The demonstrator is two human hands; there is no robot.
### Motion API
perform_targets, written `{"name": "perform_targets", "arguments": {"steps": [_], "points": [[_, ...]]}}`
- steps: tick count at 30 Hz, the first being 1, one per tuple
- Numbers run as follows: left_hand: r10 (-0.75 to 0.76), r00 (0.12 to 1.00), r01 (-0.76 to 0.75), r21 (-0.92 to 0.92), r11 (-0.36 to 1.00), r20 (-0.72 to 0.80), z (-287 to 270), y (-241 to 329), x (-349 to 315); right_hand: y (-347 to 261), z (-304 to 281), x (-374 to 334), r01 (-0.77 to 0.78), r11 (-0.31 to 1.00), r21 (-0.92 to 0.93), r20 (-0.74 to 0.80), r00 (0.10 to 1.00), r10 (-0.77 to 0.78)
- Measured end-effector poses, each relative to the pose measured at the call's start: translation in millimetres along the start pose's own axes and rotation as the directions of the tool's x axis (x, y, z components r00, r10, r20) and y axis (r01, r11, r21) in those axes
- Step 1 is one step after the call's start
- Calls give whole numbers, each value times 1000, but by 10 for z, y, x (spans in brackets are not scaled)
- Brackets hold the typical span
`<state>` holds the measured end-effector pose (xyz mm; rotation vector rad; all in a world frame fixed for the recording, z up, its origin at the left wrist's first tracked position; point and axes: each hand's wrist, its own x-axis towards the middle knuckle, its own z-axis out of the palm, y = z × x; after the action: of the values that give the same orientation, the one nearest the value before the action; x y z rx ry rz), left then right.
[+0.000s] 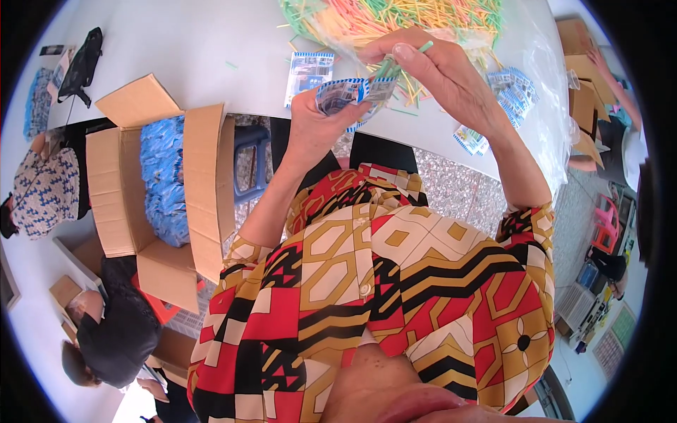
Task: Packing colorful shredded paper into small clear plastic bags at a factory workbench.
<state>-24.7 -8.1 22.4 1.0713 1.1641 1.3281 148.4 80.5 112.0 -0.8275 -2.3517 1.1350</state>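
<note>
My left hand [314,128] grips a blue-and-white printed plastic packet [340,93], its mouth held apart toward the right. Several thin green sticks [386,68] stand partly inside that mouth. Above them, my right hand [455,77] pinches a green stick [425,47] between thumb and fingers; how many it holds is hidden. Just past both hands lies a big heap of thin pink, yellow, orange and green sticks [423,21] on clear plastic sheeting. One flat packet [310,65] rests on the white table [190,53] beside my left hand.
More packets [513,95] lie to the right of my right forearm, near clear plastic [553,120]. An open cardboard box [201,190] full of blue packets [163,183] stands at the left, next to a blue stool [250,162]. Other people sit or work on both sides.
</note>
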Motion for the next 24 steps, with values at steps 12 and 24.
{"name": "perform_targets", "arguments": {"steps": [12,24], "points": [[9,1000,-10,17,1000,27,-12,-7,-1,103,146,-21,242,963,-119,-9,969,-245],[-30,999,37,-176,984,42,23,-20,15,353,181,-240,-41,904,425,-87,992,86]]}}
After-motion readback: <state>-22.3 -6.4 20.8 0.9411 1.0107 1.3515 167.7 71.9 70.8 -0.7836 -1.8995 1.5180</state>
